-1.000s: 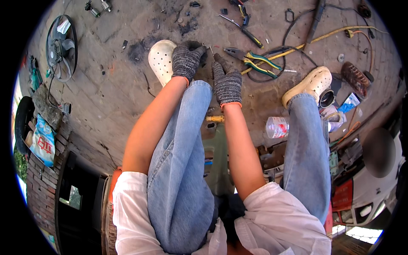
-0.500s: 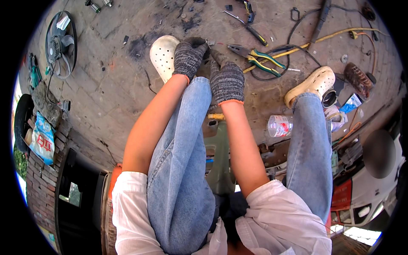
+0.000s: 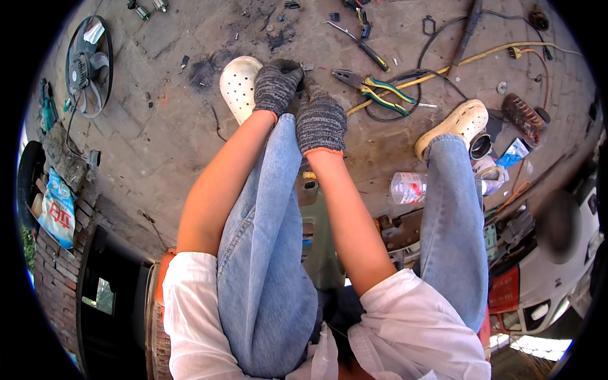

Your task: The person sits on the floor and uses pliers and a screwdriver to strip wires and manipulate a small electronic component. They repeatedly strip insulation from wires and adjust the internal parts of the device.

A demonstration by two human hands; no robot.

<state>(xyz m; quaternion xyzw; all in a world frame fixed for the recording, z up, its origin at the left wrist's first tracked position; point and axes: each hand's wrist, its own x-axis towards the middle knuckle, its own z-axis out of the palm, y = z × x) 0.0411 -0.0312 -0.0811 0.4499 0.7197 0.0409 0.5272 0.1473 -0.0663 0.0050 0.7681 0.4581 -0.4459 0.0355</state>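
My left hand [image 3: 277,87], in a dark grey knit glove with an orange cuff, is closed beside the left white clog [image 3: 239,85], its thumb and fingers pinched together. My right hand [image 3: 322,120], gloved the same way, has its fingertips close to the left ones. A small grey piece [image 3: 307,66] shows at the fingertips; whether it is held or lies on the ground behind them I cannot tell. What the fingers grip is hidden. Right of the hands lie pliers [image 3: 380,95] with green and yellow handles and a hooked pick [image 3: 361,47] with a black and yellow handle.
A yellow cable [image 3: 487,56] and a black cord run across the stained ground at right. A clear plastic jar [image 3: 408,188] lies by my right leg, a brush [image 3: 523,116] farther right. At left are a fan [image 3: 81,73] and a white-and-blue bag [image 3: 58,212].
Both hands have shifted slightly left, the right one more, bringing it closer to the left. The whole view has also slid a little; the tools on the ground lie as before.
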